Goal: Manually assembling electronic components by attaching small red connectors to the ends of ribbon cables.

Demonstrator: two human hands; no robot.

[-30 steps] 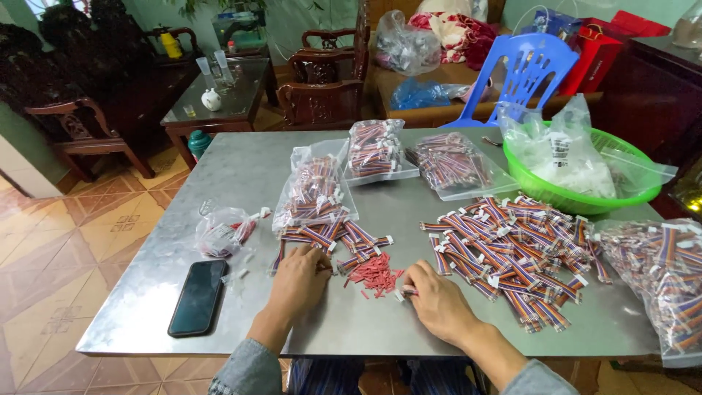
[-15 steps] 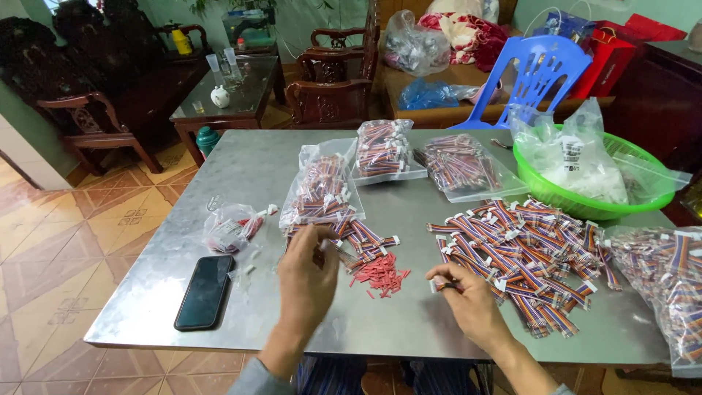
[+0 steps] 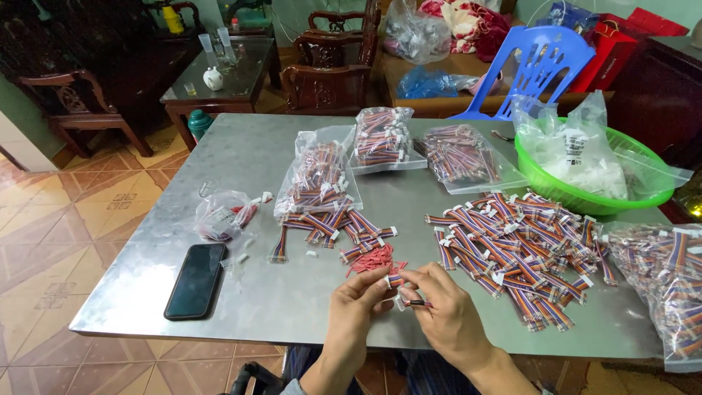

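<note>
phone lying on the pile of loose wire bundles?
No. The black phone lies flat on bare table near the left edge, well apart from the big pile of wire bundles at right.

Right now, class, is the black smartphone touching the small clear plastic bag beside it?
Apart. The head view shows bare metal table between the black smartphone and small clear plastic bag.

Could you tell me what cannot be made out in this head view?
- Short multicoloured wire piece: fingers of the left hand and right hand cover most of it.
- Clear plastic bag of wire bundles: cut off by the right edge.
- Green plastic basket: white bags hide its inside.
</note>
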